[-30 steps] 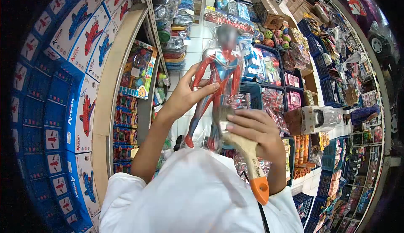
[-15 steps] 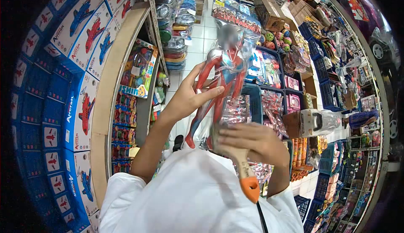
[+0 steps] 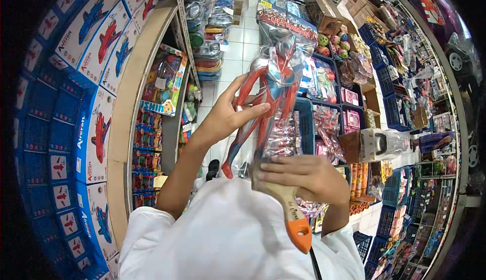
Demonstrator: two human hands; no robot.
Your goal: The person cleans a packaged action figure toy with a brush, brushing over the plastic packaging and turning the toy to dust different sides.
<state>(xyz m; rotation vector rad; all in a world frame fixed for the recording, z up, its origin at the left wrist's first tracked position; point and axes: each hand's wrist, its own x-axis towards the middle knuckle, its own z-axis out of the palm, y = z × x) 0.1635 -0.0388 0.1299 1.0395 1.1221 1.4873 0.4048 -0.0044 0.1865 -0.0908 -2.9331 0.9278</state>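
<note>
A red, blue and silver Ultraman figure [image 3: 276, 90] stands upright inside a clear plastic bag with a printed header card [image 3: 289, 23]. My left hand [image 3: 229, 112] is closed on the bag's left side, its thumb across the front of the figure. Low at the right, my right hand [image 3: 316, 176] grips a flat paintbrush [image 3: 292, 211] with a pale wooden handle and an orange end. The brush head lies by the figure's lower legs, against or very near the bag; the fingers partly cover it.
Boxed toy aircraft [image 3: 103, 128] fill the shelf at my left. Bagged goods [image 3: 207, 52] hang beyond it. On the right, blue crates [image 3: 326, 77] with packaged toys, a carton [image 3: 322, 11] and a plastic-wrapped white toy vehicle [image 3: 382, 145] line the tiled aisle [image 3: 234, 52].
My right hand and the brush have shifted slightly down, and the orange handle end sits lower. The figure's head, blurred before, shows more clearly. My left hand keeps its hold.
</note>
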